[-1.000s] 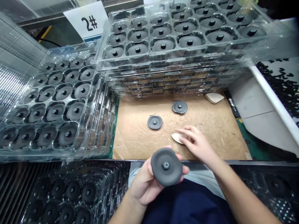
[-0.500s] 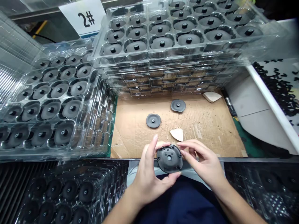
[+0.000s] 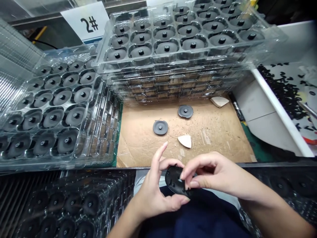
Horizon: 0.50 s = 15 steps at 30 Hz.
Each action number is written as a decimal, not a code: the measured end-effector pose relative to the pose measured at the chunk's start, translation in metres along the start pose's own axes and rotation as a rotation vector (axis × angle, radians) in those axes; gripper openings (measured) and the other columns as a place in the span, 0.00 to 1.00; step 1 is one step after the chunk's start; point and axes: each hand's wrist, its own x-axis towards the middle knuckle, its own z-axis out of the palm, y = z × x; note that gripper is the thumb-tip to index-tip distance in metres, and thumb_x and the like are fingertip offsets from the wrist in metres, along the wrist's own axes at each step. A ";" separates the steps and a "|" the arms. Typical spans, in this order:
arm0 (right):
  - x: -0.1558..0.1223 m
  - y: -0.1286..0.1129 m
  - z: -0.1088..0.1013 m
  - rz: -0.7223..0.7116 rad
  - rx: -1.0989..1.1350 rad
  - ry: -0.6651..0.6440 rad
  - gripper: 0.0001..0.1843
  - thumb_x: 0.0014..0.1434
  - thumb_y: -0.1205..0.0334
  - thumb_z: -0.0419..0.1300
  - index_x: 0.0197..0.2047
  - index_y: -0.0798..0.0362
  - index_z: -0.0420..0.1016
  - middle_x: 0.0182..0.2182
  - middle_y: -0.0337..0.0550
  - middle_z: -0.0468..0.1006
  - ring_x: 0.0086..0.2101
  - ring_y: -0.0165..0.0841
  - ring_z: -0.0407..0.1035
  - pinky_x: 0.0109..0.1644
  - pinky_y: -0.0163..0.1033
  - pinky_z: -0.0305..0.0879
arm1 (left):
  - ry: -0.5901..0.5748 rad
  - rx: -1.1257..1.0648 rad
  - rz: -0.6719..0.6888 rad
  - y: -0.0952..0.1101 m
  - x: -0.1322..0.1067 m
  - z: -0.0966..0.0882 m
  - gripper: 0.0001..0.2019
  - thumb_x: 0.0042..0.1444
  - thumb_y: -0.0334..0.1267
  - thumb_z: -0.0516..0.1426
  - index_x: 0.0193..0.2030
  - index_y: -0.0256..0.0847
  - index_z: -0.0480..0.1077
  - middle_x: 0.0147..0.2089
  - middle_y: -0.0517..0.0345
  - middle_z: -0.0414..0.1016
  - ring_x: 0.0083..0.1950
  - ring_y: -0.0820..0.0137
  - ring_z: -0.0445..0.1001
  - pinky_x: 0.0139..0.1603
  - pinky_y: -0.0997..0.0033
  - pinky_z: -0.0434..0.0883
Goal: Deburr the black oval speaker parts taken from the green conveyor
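Note:
My left hand [image 3: 154, 193] grips a round black plastic part [image 3: 173, 180] by its edge, thumb below and fingers above, over my lap. The part is tilted, its face with small raised details turned toward my right hand [image 3: 214, 172]. Thumb and fingertips of that hand are pinched together against the right side of the face. Whatever they hold, if anything, is hidden. Beyond my hands, two dark grey discs with centre posts, a nearer disc [image 3: 160, 127] and a farther disc [image 3: 185, 111], lie on the cardboard [image 3: 138, 148].
A cream wedge [image 3: 185, 141] and another wedge [image 3: 219, 101] lie on the cardboard. Stacked clear trays of discs stand behind [image 3: 158, 62] and at left [image 3: 85, 132]; more discs sit lower left. At right, a white-walled bin [image 3: 282, 112] borders scattered small black pieces [image 3: 284, 89].
My right hand has moved in from the part's right edge to pinch at its face. The black part has tilted and dropped slightly. The whole view has shifted a little.

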 end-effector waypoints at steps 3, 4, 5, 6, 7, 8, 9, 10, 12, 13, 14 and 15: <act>0.000 -0.001 0.002 0.024 0.040 -0.075 0.06 0.49 0.69 0.67 0.33 0.51 0.81 0.28 0.35 0.79 0.29 0.22 0.71 0.35 0.25 0.66 | -0.063 -0.062 -0.081 0.004 -0.003 0.001 0.50 0.45 0.46 0.64 0.67 0.56 0.35 0.50 0.57 0.71 0.53 0.62 0.69 0.60 0.55 0.58; -0.001 0.000 0.002 0.029 0.035 -0.087 0.05 0.50 0.70 0.67 0.32 0.52 0.80 0.28 0.34 0.79 0.29 0.22 0.70 0.35 0.25 0.66 | -0.077 -0.065 -0.094 0.005 -0.004 0.002 0.50 0.45 0.45 0.65 0.67 0.56 0.35 0.50 0.57 0.71 0.54 0.62 0.69 0.60 0.55 0.58; -0.003 0.001 0.003 0.030 0.033 -0.092 0.04 0.50 0.70 0.67 0.31 0.52 0.80 0.27 0.34 0.78 0.29 0.21 0.70 0.35 0.25 0.66 | -0.086 -0.061 -0.099 0.005 -0.005 0.002 0.51 0.44 0.44 0.66 0.67 0.56 0.35 0.50 0.57 0.71 0.53 0.62 0.69 0.61 0.55 0.57; -0.005 0.002 0.004 0.029 0.037 -0.090 0.04 0.50 0.70 0.66 0.30 0.52 0.79 0.27 0.34 0.78 0.29 0.21 0.70 0.35 0.25 0.66 | -0.088 -0.054 -0.095 0.006 -0.006 0.003 0.51 0.43 0.43 0.66 0.67 0.57 0.36 0.50 0.58 0.72 0.53 0.63 0.69 0.61 0.56 0.58; -0.007 0.005 0.005 0.026 0.049 -0.078 0.03 0.50 0.69 0.66 0.30 0.52 0.79 0.27 0.34 0.78 0.29 0.21 0.70 0.36 0.25 0.66 | -0.084 -0.043 -0.082 0.006 -0.007 0.004 0.51 0.43 0.41 0.66 0.67 0.57 0.37 0.50 0.59 0.72 0.52 0.64 0.69 0.60 0.58 0.59; -0.010 0.009 0.007 0.022 0.069 -0.052 0.04 0.50 0.69 0.67 0.31 0.52 0.79 0.27 0.34 0.79 0.29 0.21 0.71 0.35 0.25 0.66 | -0.077 -0.033 -0.063 0.006 -0.007 0.005 0.50 0.44 0.40 0.66 0.66 0.58 0.37 0.50 0.60 0.72 0.52 0.66 0.69 0.60 0.60 0.59; -0.013 0.013 0.008 0.012 0.088 -0.012 0.04 0.50 0.68 0.67 0.31 0.51 0.79 0.27 0.34 0.79 0.29 0.21 0.71 0.35 0.24 0.65 | -0.066 -0.022 -0.038 0.006 -0.008 0.006 0.49 0.44 0.39 0.66 0.66 0.58 0.38 0.50 0.60 0.72 0.51 0.67 0.69 0.60 0.62 0.60; -0.016 0.018 0.010 -0.005 0.101 0.044 0.05 0.49 0.68 0.68 0.32 0.50 0.80 0.27 0.34 0.79 0.28 0.21 0.71 0.34 0.24 0.65 | -0.051 -0.011 -0.008 0.006 -0.008 0.007 0.49 0.44 0.39 0.66 0.66 0.57 0.38 0.50 0.60 0.71 0.52 0.68 0.69 0.60 0.63 0.61; -0.023 0.028 0.014 -0.074 0.104 0.170 0.05 0.48 0.67 0.69 0.31 0.48 0.80 0.27 0.34 0.79 0.28 0.21 0.71 0.33 0.23 0.65 | -0.021 0.014 0.049 0.006 -0.009 0.009 0.48 0.45 0.38 0.65 0.66 0.56 0.39 0.51 0.58 0.71 0.52 0.68 0.69 0.59 0.65 0.62; -0.027 0.032 0.016 -0.124 0.104 0.221 0.05 0.49 0.67 0.69 0.31 0.48 0.80 0.27 0.35 0.79 0.28 0.21 0.71 0.33 0.24 0.65 | -0.008 0.030 0.074 0.006 -0.009 0.010 0.48 0.45 0.38 0.65 0.67 0.54 0.39 0.52 0.57 0.71 0.53 0.68 0.68 0.59 0.65 0.62; -0.031 0.036 0.018 -0.181 0.103 0.261 0.05 0.49 0.66 0.68 0.30 0.47 0.80 0.27 0.35 0.79 0.28 0.22 0.71 0.34 0.24 0.65 | 0.004 0.048 0.097 0.007 -0.009 0.011 0.48 0.46 0.38 0.65 0.67 0.53 0.39 0.52 0.56 0.71 0.54 0.67 0.68 0.59 0.65 0.63; -0.035 0.038 0.020 -0.237 0.094 0.295 0.04 0.50 0.66 0.68 0.31 0.46 0.80 0.27 0.35 0.79 0.29 0.23 0.71 0.34 0.25 0.66 | 0.017 0.067 0.121 0.008 -0.009 0.012 0.48 0.46 0.37 0.65 0.67 0.52 0.39 0.53 0.54 0.70 0.54 0.67 0.68 0.59 0.65 0.64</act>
